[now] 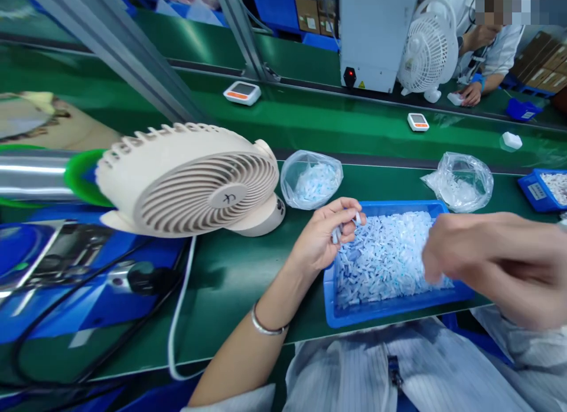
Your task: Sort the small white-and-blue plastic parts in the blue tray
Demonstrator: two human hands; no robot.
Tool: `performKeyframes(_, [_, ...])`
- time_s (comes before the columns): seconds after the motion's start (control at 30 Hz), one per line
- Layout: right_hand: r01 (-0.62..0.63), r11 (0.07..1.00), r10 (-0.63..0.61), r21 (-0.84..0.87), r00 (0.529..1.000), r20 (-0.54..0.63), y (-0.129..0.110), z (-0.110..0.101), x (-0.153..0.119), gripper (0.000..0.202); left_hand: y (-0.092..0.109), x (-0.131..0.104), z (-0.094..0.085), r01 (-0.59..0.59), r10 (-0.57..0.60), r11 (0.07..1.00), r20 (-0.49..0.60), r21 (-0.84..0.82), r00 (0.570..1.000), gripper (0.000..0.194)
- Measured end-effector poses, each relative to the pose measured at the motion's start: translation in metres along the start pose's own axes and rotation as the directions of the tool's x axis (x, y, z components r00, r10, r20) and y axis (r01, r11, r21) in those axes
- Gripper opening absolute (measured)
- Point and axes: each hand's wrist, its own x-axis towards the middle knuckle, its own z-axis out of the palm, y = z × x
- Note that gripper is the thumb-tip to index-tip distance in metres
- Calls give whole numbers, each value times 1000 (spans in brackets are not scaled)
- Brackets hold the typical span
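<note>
My left hand (326, 232) is closed on a few small pale-blue and white plastic pieces (336, 233), one pinched at the fingertips. It hovers over the left end of a blue plastic tray (330, 299). Heaped inside the tray are many small pieces (385, 258) of the same pale blue and white. Over the tray's right end, my right hand (491, 258) is smeared by motion, so its fingers and anything in them cannot be made out. Behind the tray stand an open clear bag (312, 178) with pale-blue pieces and another clear bag (463, 184) with whitish pieces.
A beige fan (212, 187) stands left of the tray, its white cable (183, 305) running down the green table. A smaller blue bin (538, 190) sits at right. Across the conveyor are two small white devices (242, 93), a white fan (427, 54) and a co-worker's hand (472, 94).
</note>
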Motion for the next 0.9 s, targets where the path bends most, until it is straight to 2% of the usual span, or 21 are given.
performKeyframes(0.1, [-115, 993, 112, -28, 990, -88, 23, 22, 10, 13, -3, 0, 0, -44, 45, 998, -6, 42, 999, 8])
performKeyframes(0.17, [-193, 971, 187, -139, 981, -56, 43, 37, 13, 9, -4, -1, 1, -65, 66, 996, -17, 54, 998, 10])
performKeyframes(0.3, [-181, 948, 179, -261, 983, -33, 71, 56, 14, 15, -4, -2, 0, -77, 79, 995, -19, 66, 997, 10])
performKeyframes(0.53, [-54, 889, 31, -455, 998, -58, 77, 69, 14, 29, -5, -3, 1, -81, 86, 990, -38, 114, 996, 10])
performKeyframes(0.63, [0, 842, -9, -539, 1000, -14, 78, 69, 12, 32, -8, -4, 2, -122, 134, 974, -55, 190, 989, 11])
performKeyframes(0.77, [55, 824, -2, -564, 996, 93, 77, 68, 10, 35, -10, -5, 4, -153, 168, 952, -36, 266, 985, 14])
performKeyframes(0.9, [63, 849, -44, -525, 998, 49, 78, 67, 12, 34, -7, -6, 6, -119, 133, 970, -53, 212, 990, 14])
